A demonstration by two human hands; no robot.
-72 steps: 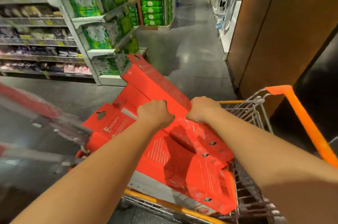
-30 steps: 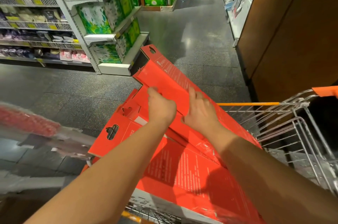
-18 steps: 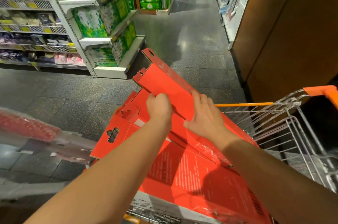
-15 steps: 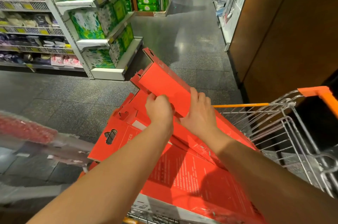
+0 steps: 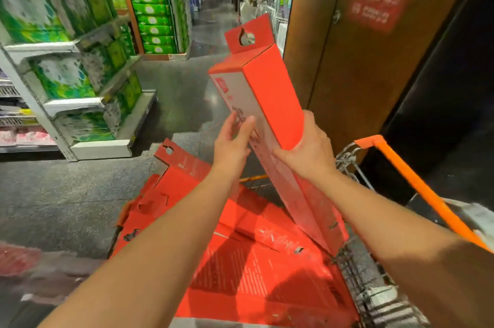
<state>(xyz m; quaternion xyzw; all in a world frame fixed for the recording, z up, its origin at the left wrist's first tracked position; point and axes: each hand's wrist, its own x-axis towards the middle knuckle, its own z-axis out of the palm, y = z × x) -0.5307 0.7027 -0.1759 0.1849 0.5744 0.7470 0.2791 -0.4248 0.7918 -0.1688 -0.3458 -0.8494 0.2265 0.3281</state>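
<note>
Box (image 5: pixel 270 103) steeply tilted, hang-tab uppermost

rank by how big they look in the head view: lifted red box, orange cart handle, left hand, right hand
1. lifted box
2. cart handle
3. left hand and right hand look alike, so unranked
</note>
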